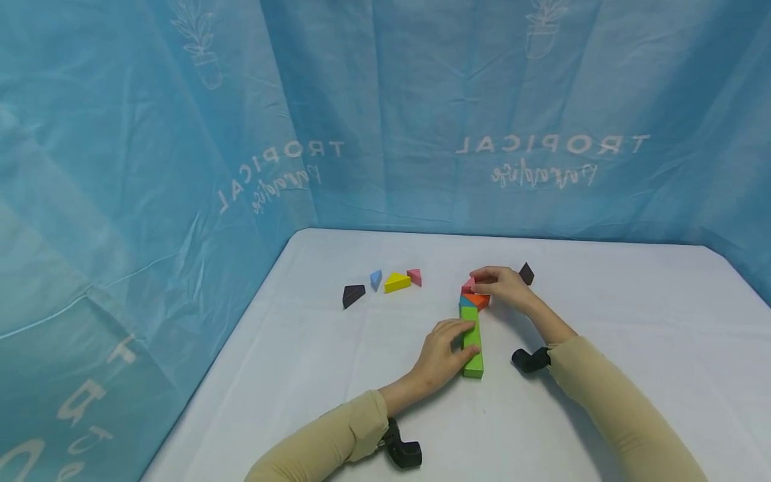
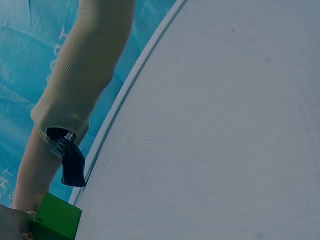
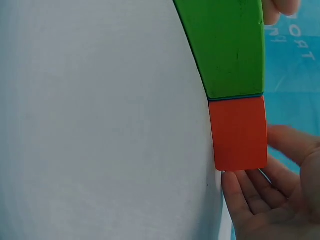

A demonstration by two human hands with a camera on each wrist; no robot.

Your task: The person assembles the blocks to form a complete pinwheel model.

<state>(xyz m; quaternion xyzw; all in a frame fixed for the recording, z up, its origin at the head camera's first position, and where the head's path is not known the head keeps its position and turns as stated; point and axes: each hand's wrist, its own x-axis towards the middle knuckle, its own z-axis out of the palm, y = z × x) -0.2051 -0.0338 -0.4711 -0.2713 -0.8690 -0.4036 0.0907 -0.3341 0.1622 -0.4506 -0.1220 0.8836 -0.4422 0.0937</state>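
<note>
A blue curtain [image 1: 391,100] runs off the top and sides of the head view, behind a white surface [image 1: 614,301] whose near edge is cut off. Two beige sleeves [image 1: 620,408] leave the bottom of that view. The left hand [image 1: 442,351] has a loose grip, thumb and fingers apart, their tips resting on the long green block [image 1: 472,365]; in the left wrist view only that block's end shows, beside a cropped hand. The right hand [image 1: 508,288] has a nearly closed grip, thumb and fingers pinching a small pink block [image 1: 467,287], hidden in the right wrist view behind the orange block [image 1: 481,300]. The green block lies lengthwise, with the orange block and a mostly covered blue piece [image 1: 465,302] between it and the pinched block. Left of this row lie a yellow block [image 1: 397,284], a dark block [image 1: 353,295], a light-blue block [image 1: 376,279] and a pink wedge [image 1: 414,276]. Another dark piece [image 1: 527,274] is partly hidden by the right hand.
</note>
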